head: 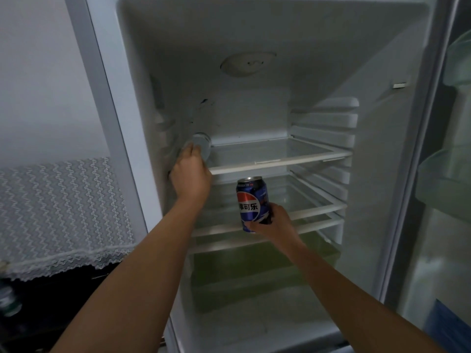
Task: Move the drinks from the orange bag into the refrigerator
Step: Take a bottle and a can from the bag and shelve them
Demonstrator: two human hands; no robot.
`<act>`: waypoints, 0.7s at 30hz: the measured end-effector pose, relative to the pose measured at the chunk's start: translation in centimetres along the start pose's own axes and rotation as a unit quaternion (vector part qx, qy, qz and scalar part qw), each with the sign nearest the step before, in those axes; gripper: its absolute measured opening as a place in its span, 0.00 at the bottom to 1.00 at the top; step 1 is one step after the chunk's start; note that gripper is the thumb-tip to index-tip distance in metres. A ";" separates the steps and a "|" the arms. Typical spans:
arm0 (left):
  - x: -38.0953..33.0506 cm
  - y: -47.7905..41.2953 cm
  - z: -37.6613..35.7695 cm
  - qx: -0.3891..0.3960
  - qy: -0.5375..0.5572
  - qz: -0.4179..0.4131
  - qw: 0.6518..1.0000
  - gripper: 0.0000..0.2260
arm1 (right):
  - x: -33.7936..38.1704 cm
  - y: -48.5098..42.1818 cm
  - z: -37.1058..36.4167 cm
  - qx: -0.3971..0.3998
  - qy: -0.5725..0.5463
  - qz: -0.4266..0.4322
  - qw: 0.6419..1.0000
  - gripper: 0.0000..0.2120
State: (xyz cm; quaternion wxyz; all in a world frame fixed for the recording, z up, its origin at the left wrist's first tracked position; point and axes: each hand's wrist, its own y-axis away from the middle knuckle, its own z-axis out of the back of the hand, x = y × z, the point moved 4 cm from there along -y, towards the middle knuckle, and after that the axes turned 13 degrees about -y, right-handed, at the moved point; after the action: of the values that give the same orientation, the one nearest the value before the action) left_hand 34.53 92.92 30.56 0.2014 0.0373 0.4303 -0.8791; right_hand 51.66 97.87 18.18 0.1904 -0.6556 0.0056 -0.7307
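The refrigerator (pixel 142 103) stands open, and both hands are busy with drinks. The right hand (pixel 276 222) grips a blue cola can (pixel 252 200) round its lower third, thumb across the front near the base and fingers wrapped behind. It holds the can upright in the air in front of the shelves, not yet on any of them. The left hand (pixel 191 174) reaches to the left end of the top glass shelf (pixel 280 157). There it curls round a pale drink container (pixel 202 146) that stands close to the left wall. Only the container's round top and part of its side show, so I cannot tell whether it is a can or a bottle, or whether it already rests on the glass. The orange bag is out of view. The can looks rigid and, if full, fairly heavy for its size. Its thin smooth wall may be slick and could dent under a hard squeeze. A grip round the middle of the body would likely steady it better than the present low hold. It should go down flat on its base, since glass gives little friction and a tilted can could tip or roll. The shelf to the right of the pale container offers a bare landing spot. A lace cloth (pixel 63 212) covers the table to the left of the refrigerator.
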 end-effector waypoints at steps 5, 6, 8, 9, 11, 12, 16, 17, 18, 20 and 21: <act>0.8 -0.4 -0.1 0.001 -0.019 0.020 1.000 0.17 | 0.9 -0.1 -0.4 0.019 -0.028 0.010 0.999 0.23; 0.8 -0.4 -0.2 0.003 -0.023 0.016 1.000 0.17 | 1.0 -0.2 -0.5 0.019 -0.029 0.007 0.999 0.26; 0.7 -0.4 -0.4 0.006 -0.031 0.003 0.999 0.17 | 0.9 -0.5 -0.9 0.020 -0.028 0.001 0.999 0.31; 0.7 -0.4 -0.5 0.006 -0.032 -0.003 0.999 0.17 | 0.9 -0.7 -1.1 0.023 -0.027 -0.001 0.999 0.32; 0.7 -0.3 -0.4 -0.001 -0.026 -0.007 1.000 0.17 | 1.0 -1.0 -1.6 0.028 -0.013 -0.007 0.999 0.33; 0.7 -0.3 -0.4 -0.006 -0.022 -0.008 1.000 0.17 | 1.0 -1.2 -1.9 0.031 -0.009 -0.007 0.999 0.33; 1.0 -0.3 -0.6 -0.010 -0.017 -0.012 1.000 0.17 | 1.2 -2.2 -3.0 0.052 0.002 -0.011 0.999 0.34; 1.1 -0.4 -0.8 -0.012 -0.016 -0.012 1.000 0.18 | 1.1 -2.5 -3.4 0.057 0.009 -0.011 0.998 0.34; 1.2 -0.4 -0.9 -0.018 -0.012 -0.014 1.000 0.18 | 1.1 -2.7 -3.7 0.058 0.017 -0.011 0.998 0.34; 1.3 -0.3 -1.1 -0.027 0.009 -0.018 0.999 0.17 | 1.0 -3.3 -4.1 0.055 0.029 -0.010 0.998 0.34; 1.4 -0.3 -1.2 -0.025 0.025 -0.016 0.999 0.17 | 1.1 -3.5 -4.3 0.055 0.034 -0.008 0.998 0.34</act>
State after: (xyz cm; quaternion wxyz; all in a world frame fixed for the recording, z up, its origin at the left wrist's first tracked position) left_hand 33.04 93.55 29.74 0.1775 0.0472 0.4578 -0.8699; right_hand 46.48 99.79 19.49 0.2196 -0.6190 -0.0336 -0.7534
